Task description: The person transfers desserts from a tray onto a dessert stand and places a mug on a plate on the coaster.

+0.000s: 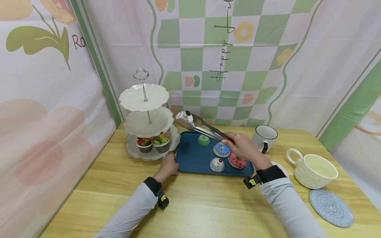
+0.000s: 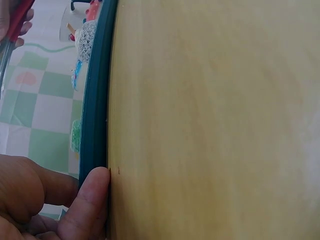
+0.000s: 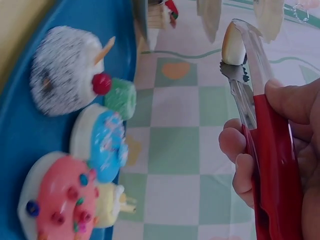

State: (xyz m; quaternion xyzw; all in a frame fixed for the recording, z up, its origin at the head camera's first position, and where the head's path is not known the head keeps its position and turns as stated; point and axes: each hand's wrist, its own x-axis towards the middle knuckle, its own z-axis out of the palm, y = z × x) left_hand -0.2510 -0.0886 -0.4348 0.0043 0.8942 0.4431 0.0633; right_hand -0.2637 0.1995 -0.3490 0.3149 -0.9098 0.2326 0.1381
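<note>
The wooden surface (image 1: 193, 205) fills the lower frame. Left of centre rises a three-tiered stand (image 1: 147, 127); at centre lies a blue tray (image 1: 191, 157). Red-handled tongs (image 1: 207, 132) slant above the tray, clasped in the right hand (image 1: 243, 146). The left hand (image 1: 167, 165) pinches the tray's rim at its lower left corner. A pink-topped sweet (image 1: 237, 162) lies at the tray's right; a white pastry (image 1: 184, 115) sits between the tongs' tips, just right of the stand.
</note>
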